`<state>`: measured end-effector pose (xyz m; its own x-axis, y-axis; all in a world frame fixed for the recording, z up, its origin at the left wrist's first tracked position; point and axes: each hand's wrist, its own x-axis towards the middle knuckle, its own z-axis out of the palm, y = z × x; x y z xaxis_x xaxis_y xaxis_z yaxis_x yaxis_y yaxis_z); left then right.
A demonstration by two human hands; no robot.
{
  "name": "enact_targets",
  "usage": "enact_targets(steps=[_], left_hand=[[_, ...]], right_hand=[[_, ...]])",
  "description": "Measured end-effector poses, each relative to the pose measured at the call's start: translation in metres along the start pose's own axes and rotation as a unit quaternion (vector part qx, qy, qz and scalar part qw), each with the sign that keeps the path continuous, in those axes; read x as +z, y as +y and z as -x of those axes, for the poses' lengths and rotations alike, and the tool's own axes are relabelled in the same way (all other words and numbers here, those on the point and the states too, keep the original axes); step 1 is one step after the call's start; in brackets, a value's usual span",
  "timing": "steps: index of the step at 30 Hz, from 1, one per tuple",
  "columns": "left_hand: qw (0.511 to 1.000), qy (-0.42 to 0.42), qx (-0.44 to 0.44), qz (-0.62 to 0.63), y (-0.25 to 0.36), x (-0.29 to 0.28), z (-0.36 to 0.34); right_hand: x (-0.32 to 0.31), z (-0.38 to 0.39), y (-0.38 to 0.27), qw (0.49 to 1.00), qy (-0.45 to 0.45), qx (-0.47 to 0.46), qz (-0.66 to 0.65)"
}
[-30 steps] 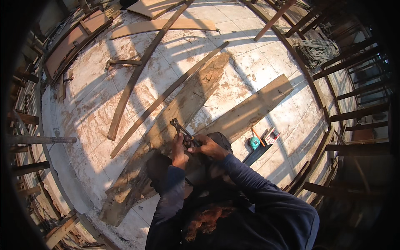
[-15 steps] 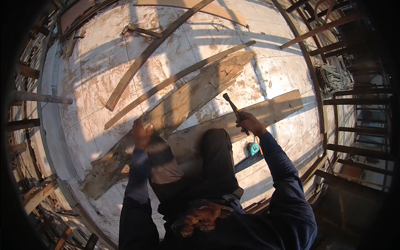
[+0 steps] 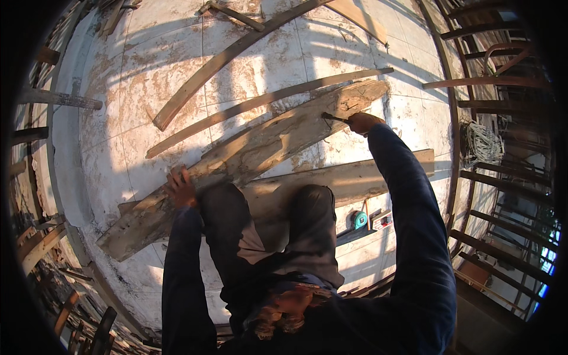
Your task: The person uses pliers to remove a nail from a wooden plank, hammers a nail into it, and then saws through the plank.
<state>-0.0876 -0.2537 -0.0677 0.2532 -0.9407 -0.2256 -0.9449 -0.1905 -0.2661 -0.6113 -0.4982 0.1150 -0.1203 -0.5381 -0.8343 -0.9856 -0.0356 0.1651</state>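
Observation:
My right hand (image 3: 361, 122) grips a dark pincer-like tool (image 3: 335, 117) whose head is at a nail in the weathered, split plank (image 3: 248, 148). More bent nails stick up from that plank's far right end. My left hand (image 3: 182, 184) rests fingers-spread on the same plank's near left part. A second wide board (image 3: 384, 173) lies nearer, just beyond my knees. Right of my knees are a teal tape measure (image 3: 359, 219), an orange pencil-like stick and other small items, partly beside my right arm.
Narrow battens (image 3: 219, 121) and a longer beam (image 3: 222, 62) lie on the dusty white tiles (image 3: 154, 83), with a hammer-shaped tool (image 3: 242, 16) behind. A coil of pale cord (image 3: 482, 142) is at the right. Projecting timbers (image 3: 497, 189) line both sides.
My hands have separated: the left went down-left onto the plank, the right carried the tool up and forward to the nails. My knees now show more fully and the view has shifted.

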Motion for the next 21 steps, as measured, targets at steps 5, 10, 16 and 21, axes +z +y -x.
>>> enact_targets(steps=[5, 10, 16, 21], left_hand=[[1.000, -0.018, -0.008, 0.018, -0.003, 0.000, 0.003], [0.998, 0.061, 0.001, 0.028, -0.002, 0.005, -0.001], [0.992, 0.127, 0.004, -0.007, -0.005, 0.015, 0.002], [0.989, 0.144, 0.003, -0.016, -0.004, 0.013, 0.004]], right_hand=[[-0.017, -0.008, 0.000, 0.994, -0.041, -0.068, 0.068], [-0.017, -0.035, -0.002, 0.975, 0.001, -0.063, 0.211], [-0.023, -0.015, 0.008, 0.943, -0.196, 0.077, -0.258], [0.066, -0.007, 0.026, 0.771, -0.262, -0.032, -0.580]])
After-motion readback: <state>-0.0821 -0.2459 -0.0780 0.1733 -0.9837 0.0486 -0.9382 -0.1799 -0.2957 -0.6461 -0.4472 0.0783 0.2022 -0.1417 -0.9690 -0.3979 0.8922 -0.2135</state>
